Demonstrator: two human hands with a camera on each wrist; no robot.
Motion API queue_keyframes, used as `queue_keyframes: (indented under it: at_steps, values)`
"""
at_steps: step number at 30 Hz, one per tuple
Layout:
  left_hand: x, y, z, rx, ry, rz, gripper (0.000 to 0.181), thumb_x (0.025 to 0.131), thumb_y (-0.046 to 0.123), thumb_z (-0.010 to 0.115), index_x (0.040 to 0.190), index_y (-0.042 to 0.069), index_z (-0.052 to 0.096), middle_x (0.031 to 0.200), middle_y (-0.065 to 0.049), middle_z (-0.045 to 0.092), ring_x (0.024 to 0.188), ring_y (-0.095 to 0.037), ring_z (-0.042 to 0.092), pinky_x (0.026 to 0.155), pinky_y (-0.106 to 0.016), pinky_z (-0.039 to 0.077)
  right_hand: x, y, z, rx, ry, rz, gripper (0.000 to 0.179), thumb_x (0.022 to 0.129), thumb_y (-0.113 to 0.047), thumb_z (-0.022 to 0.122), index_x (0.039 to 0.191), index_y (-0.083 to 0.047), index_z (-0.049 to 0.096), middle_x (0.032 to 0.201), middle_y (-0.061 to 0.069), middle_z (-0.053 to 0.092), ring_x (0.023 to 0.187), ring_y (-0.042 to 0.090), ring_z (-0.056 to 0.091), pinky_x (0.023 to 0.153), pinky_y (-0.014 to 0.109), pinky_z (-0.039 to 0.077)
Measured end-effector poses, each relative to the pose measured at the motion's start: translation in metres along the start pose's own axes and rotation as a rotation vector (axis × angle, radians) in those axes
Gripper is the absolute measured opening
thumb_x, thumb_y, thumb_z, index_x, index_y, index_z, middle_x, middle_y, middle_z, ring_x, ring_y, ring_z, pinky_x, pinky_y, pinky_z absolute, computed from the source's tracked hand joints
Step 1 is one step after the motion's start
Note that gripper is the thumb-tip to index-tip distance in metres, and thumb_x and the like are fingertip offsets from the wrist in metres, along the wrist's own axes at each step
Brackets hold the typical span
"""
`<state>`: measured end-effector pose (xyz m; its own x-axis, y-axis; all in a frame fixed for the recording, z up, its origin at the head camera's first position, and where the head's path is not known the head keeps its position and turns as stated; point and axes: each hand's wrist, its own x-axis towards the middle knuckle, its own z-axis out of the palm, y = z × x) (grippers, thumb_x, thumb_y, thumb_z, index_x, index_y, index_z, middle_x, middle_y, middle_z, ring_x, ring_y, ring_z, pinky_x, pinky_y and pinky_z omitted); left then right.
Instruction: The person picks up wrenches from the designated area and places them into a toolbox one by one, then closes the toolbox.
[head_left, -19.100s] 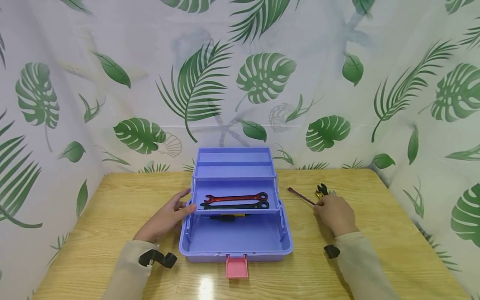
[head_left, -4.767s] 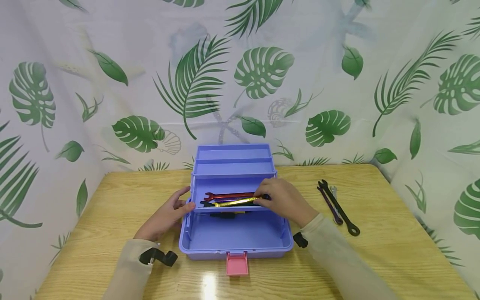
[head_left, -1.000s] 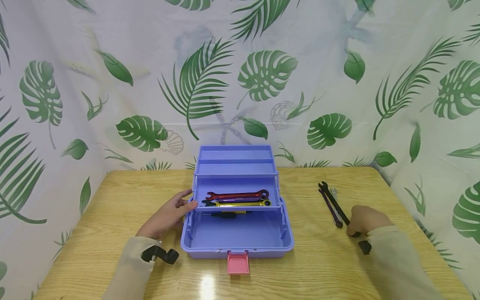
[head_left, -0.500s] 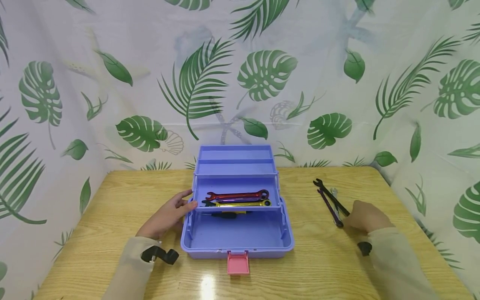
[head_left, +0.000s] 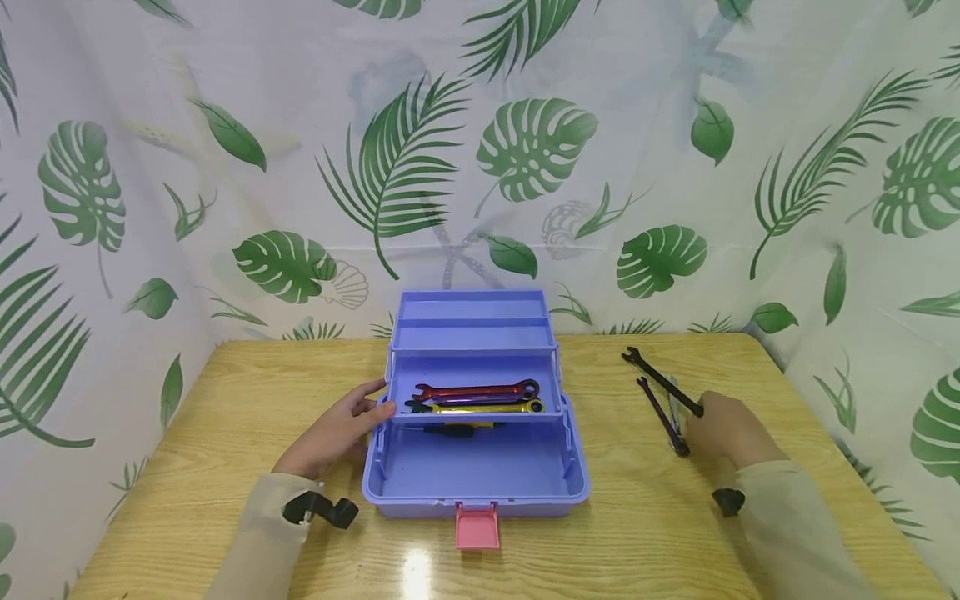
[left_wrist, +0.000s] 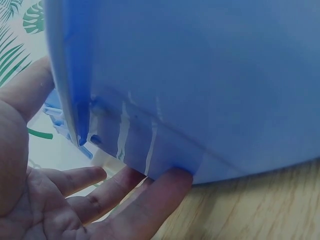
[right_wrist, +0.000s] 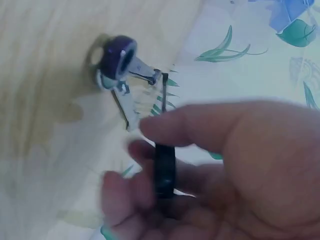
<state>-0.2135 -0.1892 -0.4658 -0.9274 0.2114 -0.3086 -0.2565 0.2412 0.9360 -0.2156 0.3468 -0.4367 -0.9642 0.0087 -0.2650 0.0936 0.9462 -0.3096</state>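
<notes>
A lavender toolbox [head_left: 476, 505] stands open on the table, its tray [head_left: 463, 367] raised at the back. My left hand [head_left: 333, 433] holds the box's left side, thumb over the tray's edge and fingers along the outer wall [left_wrist: 215, 125]. In the tray lie a red wrench [head_left: 476, 390], a purple wrench [head_left: 480, 400] and a yellow wrench [head_left: 480, 408], with a dark one partly covered. My right hand [head_left: 723, 429] grips a black wrench [head_left: 663, 382] near one end, its open-jaw end pointing to the far left. Beneath it lie a dark purple wrench [head_left: 662, 417] and a silver wrench [head_left: 673, 404].
A screwdriver [head_left: 450, 430] with a black and yellow handle lies in the lower compartment, partly under the tray. The pink latch [head_left: 477, 528] hangs forward over the wooden table [head_left: 622, 517]. A leaf-patterned cloth [head_left: 450, 167] closes off the back and sides.
Purple and yellow wrenches have been laid in the tray since the earliest frame. Over the last second my right hand has lifted the black wrench and swung its far end leftward. My left hand stays put.
</notes>
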Motion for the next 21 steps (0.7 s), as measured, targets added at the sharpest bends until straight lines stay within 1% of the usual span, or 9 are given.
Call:
queue_keyframes:
  at_steps: [3, 5, 7, 11, 16, 18, 21]
  values:
    - [0.0, 0.0, 0.0, 0.008, -0.004, 0.003, 0.075, 0.084, 0.051, 0.067, 0.146, 0.028, 0.032, 0.121, -0.015, 0.053, 0.103, -0.03, 0.06, 0.077, -0.044, 0.056, 0.001, 0.0, 0.001, 0.036, 0.116, -0.019, 0.027, 0.089, -0.018, 0.056, 0.098, 0.008, 0.054, 0.082, 0.018, 0.06, 0.068, 0.027, 0.052, 0.057, 0.036, 0.043]
    - [0.0, -0.001, -0.001, 0.008, -0.01, 0.004, 0.075, 0.084, 0.052, 0.066, 0.146, 0.028, 0.032, 0.121, -0.015, 0.053, 0.104, -0.031, 0.059, 0.078, -0.045, 0.056, 0.001, 0.0, 0.002, 0.053, 0.188, -0.028, 0.03, 0.089, -0.021, 0.059, 0.098, 0.007, 0.057, 0.082, 0.017, 0.062, 0.066, 0.026, 0.052, 0.055, 0.035, 0.042]
    - [0.0, -0.001, -0.001, 0.009, -0.014, 0.003, 0.075, 0.083, 0.052, 0.066, 0.146, 0.028, 0.032, 0.122, -0.015, 0.053, 0.105, -0.031, 0.059, 0.078, -0.045, 0.056, 0.001, 0.0, 0.003, 0.042, 0.251, -0.044, 0.029, 0.089, -0.024, 0.062, 0.096, 0.004, 0.061, 0.08, 0.015, 0.063, 0.064, 0.024, 0.053, 0.052, 0.034, 0.041]
    - [0.0, -0.001, -0.002, 0.018, -0.012, -0.006, 0.077, 0.082, 0.054, 0.067, 0.146, 0.029, 0.032, 0.122, -0.014, 0.053, 0.106, -0.031, 0.058, 0.079, -0.045, 0.056, 0.001, -0.001, 0.005, 0.002, 0.343, -0.065, 0.025, 0.088, -0.029, 0.063, 0.094, -0.005, 0.067, 0.078, 0.009, 0.066, 0.06, 0.022, 0.053, 0.046, 0.031, 0.037]
    - [0.001, -0.001, -0.002, 0.024, -0.017, -0.005, 0.078, 0.082, 0.054, 0.067, 0.146, 0.029, 0.031, 0.123, -0.014, 0.052, 0.106, -0.031, 0.058, 0.08, -0.045, 0.055, 0.002, -0.003, 0.007, -0.013, 0.416, -0.067, 0.025, 0.089, -0.033, 0.058, 0.092, -0.01, 0.068, 0.075, 0.006, 0.066, 0.056, 0.02, 0.051, 0.041, 0.031, 0.035]
    - [0.002, -0.001, -0.002, 0.023, -0.019, -0.005, 0.078, 0.082, 0.054, 0.067, 0.146, 0.029, 0.031, 0.123, -0.014, 0.052, 0.106, -0.031, 0.058, 0.08, -0.045, 0.055, 0.003, -0.004, 0.009, -0.001, 0.426, -0.081, 0.027, 0.09, -0.034, 0.06, 0.092, -0.009, 0.068, 0.073, 0.005, 0.065, 0.054, 0.019, 0.049, 0.041, 0.03, 0.034]
    - [0.002, -0.002, -0.002, 0.017, -0.017, -0.004, 0.078, 0.082, 0.053, 0.067, 0.146, 0.029, 0.031, 0.123, -0.014, 0.052, 0.106, -0.03, 0.058, 0.079, -0.045, 0.056, 0.006, -0.004, 0.011, 0.019, 0.419, -0.107, 0.031, 0.089, -0.034, 0.065, 0.095, -0.003, 0.068, 0.075, 0.009, 0.067, 0.053, 0.018, 0.049, 0.043, 0.029, 0.035]
